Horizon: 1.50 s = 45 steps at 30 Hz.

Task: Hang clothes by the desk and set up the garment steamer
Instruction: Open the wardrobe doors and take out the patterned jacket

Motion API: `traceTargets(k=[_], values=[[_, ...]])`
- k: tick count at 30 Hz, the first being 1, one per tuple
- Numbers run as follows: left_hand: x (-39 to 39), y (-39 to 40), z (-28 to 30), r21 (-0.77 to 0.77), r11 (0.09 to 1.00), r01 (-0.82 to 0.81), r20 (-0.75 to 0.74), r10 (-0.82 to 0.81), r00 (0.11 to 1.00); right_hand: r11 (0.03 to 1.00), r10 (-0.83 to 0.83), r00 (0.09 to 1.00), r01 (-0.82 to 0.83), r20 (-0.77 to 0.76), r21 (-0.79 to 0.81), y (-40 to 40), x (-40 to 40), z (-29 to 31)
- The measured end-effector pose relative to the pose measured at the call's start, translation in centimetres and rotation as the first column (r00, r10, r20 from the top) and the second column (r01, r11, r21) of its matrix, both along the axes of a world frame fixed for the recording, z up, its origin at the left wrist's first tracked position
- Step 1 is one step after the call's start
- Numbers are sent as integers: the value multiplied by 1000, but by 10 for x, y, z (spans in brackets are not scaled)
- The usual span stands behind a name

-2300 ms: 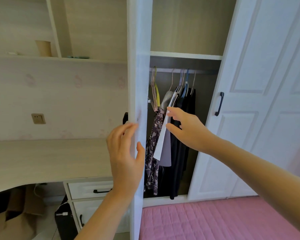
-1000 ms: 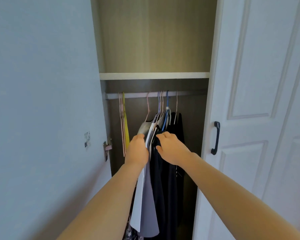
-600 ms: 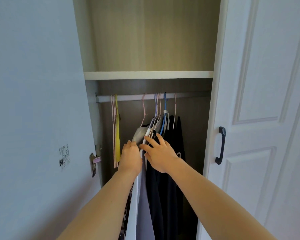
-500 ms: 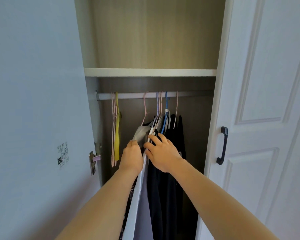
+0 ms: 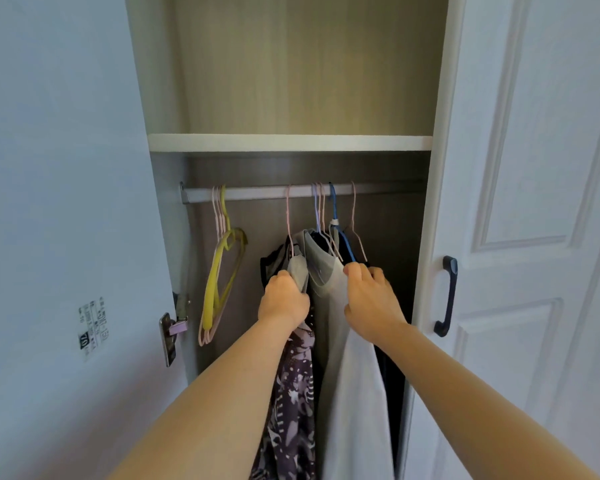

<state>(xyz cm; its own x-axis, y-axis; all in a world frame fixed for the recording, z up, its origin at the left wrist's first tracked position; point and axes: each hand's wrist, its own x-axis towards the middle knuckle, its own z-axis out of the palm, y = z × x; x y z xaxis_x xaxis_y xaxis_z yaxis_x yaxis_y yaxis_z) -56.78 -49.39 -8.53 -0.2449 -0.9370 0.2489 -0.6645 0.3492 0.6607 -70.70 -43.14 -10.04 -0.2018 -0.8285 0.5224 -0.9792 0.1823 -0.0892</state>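
Observation:
Inside the open wardrobe, several garments hang from a metal rail (image 5: 257, 194) on thin hangers. My left hand (image 5: 283, 299) grips the shoulder of a grey garment (image 5: 298, 271), above a purple patterned dress (image 5: 293, 410). My right hand (image 5: 369, 299) holds the edge of a light grey-white garment (image 5: 329, 282) and spreads it to the right, away from the left one. Dark clothes (image 5: 392, 372) hang behind my right hand, partly hidden. No steamer is in view.
Several bare yellow and pink hangers (image 5: 219, 275) hang at the rail's left end. A white shelf (image 5: 291, 143) spans above the rail. The left door (image 5: 59, 237) stands open close by; the right door with a dark handle (image 5: 445, 296) flanks the opening.
The view has moved from the desk side to face into the wardrobe. Both hands went onto the hanging clothes and have now moved apart, opening a gap between the grey garments.

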Motion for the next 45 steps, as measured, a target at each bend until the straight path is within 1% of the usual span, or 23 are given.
traceTargets(k=[3,6,10,13,17,21,23,24,26,29,33,37,45], values=[[-6,-13,6,33,999,-2,-80,4,997,994,-109,992,108,-66,-18,-15,4,2],[-9,-27,9,69,997,-29,-153,40,987,983,-171,984,168,-47,-68,-32,12,8],[-15,-42,11,99,992,-72,-226,93,970,976,-209,975,212,80,-40,-55,25,21],[-23,-51,13,119,992,-37,-341,76,937,976,-209,966,215,151,-28,-70,31,24],[-29,-59,12,213,976,36,-505,79,859,971,-207,956,226,208,-72,-78,31,19],[-28,-62,14,283,956,79,-686,144,713,972,-139,927,196,349,-133,-80,36,19],[-26,-61,17,282,955,87,-750,163,641,971,-97,889,183,448,-153,-81,40,28],[-26,-59,20,276,958,82,-774,170,610,971,-86,879,180,470,-160,-81,41,33],[-24,-55,26,256,965,64,-797,174,579,968,-70,882,173,467,-181,-80,42,41],[-20,-47,32,241,969,49,-798,169,579,963,-39,870,164,492,-212,-72,44,46],[-14,-30,31,247,967,67,-802,165,574,960,-10,838,160,546,-228,-56,52,47],[-9,-4,26,263,960,99,-817,167,551,960,8,812,156,583,-231,-35,61,43],[15,54,8,292,944,155,-813,160,559,968,53,758,121,650,-221,24,75,30]])
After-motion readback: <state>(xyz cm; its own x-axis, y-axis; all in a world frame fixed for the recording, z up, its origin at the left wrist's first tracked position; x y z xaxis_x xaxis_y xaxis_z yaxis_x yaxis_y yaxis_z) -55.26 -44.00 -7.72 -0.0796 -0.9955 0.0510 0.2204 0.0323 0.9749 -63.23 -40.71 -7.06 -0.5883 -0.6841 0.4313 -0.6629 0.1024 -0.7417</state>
